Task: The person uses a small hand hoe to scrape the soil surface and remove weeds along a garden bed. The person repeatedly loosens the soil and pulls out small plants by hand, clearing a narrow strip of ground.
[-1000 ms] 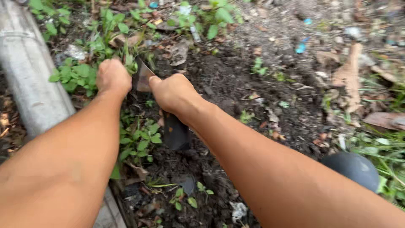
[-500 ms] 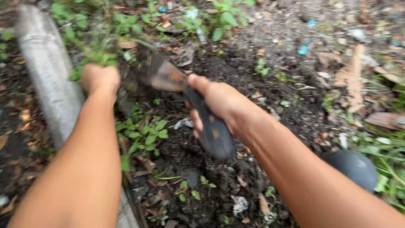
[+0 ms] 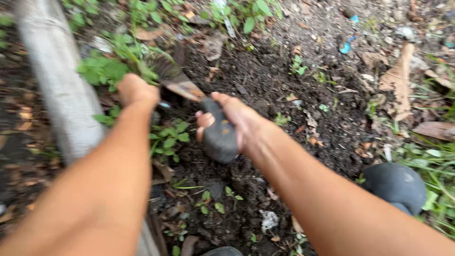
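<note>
My right hand (image 3: 234, 121) grips the dark handle of a garden trowel (image 3: 215, 132). Its rusty blade (image 3: 182, 87) points up and left into the soil at the base of a clump of green weeds (image 3: 111, 68). My left hand (image 3: 136, 90) is closed around the stems of that clump, right beside the blade. Dark loose soil (image 3: 265, 80) lies beyond the trowel. The picture is blurred by motion.
A pale grey pipe or post (image 3: 57, 85) runs along the left. More small weeds (image 3: 168, 142) grow under my arms. Dry leaves (image 3: 398, 80) and blue plastic scraps (image 3: 347, 47) lie at the right. A dark rounded boot toe (image 3: 395, 185) sits at lower right.
The trowel swung from upright beside the weeds to a low slant with its blade under the clump. My left hand kept hold of the weeds and shifted slightly right and down.
</note>
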